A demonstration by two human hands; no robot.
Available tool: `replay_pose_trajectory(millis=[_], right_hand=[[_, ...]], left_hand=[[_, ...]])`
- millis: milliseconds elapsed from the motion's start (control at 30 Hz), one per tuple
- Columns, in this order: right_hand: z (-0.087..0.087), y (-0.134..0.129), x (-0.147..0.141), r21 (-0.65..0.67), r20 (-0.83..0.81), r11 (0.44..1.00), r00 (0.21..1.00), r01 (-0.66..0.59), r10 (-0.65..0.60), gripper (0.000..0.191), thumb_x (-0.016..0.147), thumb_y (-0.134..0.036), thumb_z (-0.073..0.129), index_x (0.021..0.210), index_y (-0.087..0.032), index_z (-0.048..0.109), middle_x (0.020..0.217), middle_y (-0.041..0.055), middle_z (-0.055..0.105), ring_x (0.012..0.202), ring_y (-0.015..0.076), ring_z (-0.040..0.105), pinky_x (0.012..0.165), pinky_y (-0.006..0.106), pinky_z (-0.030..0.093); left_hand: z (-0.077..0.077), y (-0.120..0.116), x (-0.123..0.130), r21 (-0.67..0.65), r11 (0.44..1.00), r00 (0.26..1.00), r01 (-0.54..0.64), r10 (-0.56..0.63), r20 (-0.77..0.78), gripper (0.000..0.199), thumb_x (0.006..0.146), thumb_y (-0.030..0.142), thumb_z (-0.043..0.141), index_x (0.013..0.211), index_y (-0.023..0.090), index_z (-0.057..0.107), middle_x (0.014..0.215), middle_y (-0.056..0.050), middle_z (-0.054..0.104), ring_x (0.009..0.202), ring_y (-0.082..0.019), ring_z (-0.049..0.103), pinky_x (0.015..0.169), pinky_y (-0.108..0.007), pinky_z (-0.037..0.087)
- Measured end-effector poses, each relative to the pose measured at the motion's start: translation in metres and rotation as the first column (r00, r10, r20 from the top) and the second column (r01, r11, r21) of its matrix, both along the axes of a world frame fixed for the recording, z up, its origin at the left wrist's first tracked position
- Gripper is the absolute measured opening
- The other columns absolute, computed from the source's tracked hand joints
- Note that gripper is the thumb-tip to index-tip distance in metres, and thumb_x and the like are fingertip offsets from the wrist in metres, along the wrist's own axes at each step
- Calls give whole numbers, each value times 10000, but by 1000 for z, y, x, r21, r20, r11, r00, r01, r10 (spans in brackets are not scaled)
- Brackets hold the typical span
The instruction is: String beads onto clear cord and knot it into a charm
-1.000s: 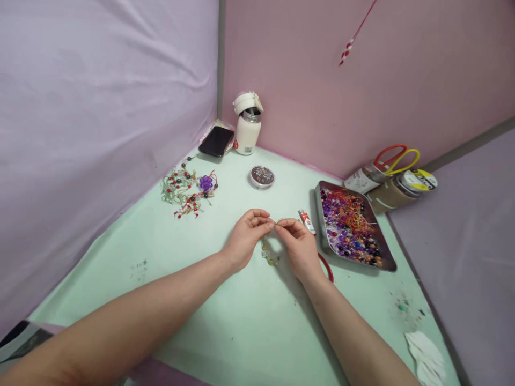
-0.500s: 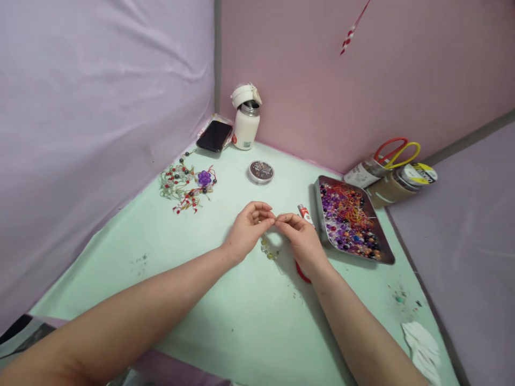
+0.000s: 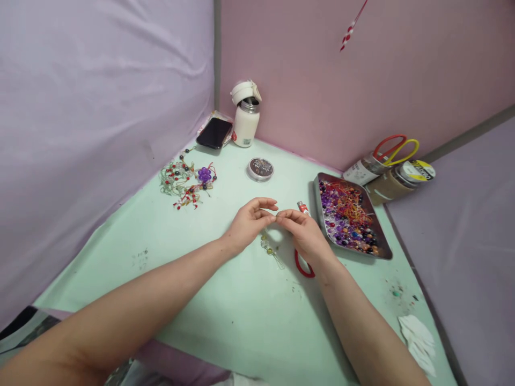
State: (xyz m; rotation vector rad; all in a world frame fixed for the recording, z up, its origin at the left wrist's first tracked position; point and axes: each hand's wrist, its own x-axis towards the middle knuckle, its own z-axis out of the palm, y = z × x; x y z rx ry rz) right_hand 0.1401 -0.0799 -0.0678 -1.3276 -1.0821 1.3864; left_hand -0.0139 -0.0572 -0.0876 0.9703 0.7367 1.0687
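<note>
Over the middle of the table, my left hand (image 3: pixel 254 221) and my right hand (image 3: pixel 301 229) meet at the fingertips. Both pinch the thin end of a beaded cord (image 3: pixel 269 249); the cord between the tips is too fine to make out. Its clear and yellowish beads hang or lie just below my fingers, with a thin loop at the lower end. My left index finger is raised a little from the thumb. Under my right hand lie red-handled scissors (image 3: pixel 302 266), mostly hidden. A lighter (image 3: pixel 303 207) with a red-and-white body lies behind that hand, partly covered.
A metal tray (image 3: pixel 384 244) of mixed beads and cords stands right, before jars (image 3: pixel 392 185) and more scissors (image 3: pixel 390 150). A round tin (image 3: pixel 260 169), an open white bottle (image 3: pixel 245 126), a phone (image 3: pixel 214 133) and finished beadwork (image 3: pixel 187 179) lie farther back. White cloth (image 3: pixel 417 340) lies front right.
My left fingers have opened slightly, the index finger lifting away from the thumb. My right hand has shifted slightly, showing more of the red scissor handle. The view has tilted a little.
</note>
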Motion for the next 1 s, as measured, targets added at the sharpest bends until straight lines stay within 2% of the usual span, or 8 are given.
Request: replay_pose_trajectory(millis=[133,267,367,567,867,1000], right_hand=[[6,1,5,-40,0,997,997,-72,72,167,651,-335,765,709,-205,677,761,2,649,759,155,547,767,289,405],[11,1,7,-72,-32,993,995,-97,94,164,632,-311,778,665,-203,659,690,-22,618,699,130,515,746,285,386],[12,1,7,-82,-34,992,995,-98,96,171,616,-304,787,648,-199,656,647,-34,597,656,119,485,727,285,373],[13,2,9,-119,-14,987,994,-108,108,182,599,-310,793,626,-193,657,600,-41,578,631,116,463,709,287,354],[12,2,10,-142,-23,982,993,-122,120,169,606,-310,789,637,-197,667,631,-35,612,634,115,473,698,283,354],[12,2,10,-141,-26,982,992,-125,123,166,614,-316,786,653,-199,675,643,-33,619,635,114,478,697,283,358]], left_hand=[[0,4,-2,-101,987,991,127,-130,-18,343,681,229,753,1003,154,661,753,-20,658,696,-123,578,719,-284,420],[3,4,-3,-178,972,987,155,-159,-10,342,647,242,787,955,147,674,736,-24,659,701,-126,579,720,-284,411],[3,4,-3,-169,969,983,181,-185,-9,313,650,258,788,931,151,699,734,-27,663,698,-126,576,723,-286,412],[-1,5,-2,-99,983,988,153,-155,-8,232,651,241,780,867,168,737,822,-43,688,760,-139,583,751,-290,423],[1,4,-1,-127,982,990,141,-142,1,231,616,220,791,833,157,741,801,-44,681,742,-139,574,763,-307,425],[2,4,-1,-116,985,991,131,-132,-3,186,608,232,797,759,155,720,832,-48,674,763,-140,578,775,-305,432]])
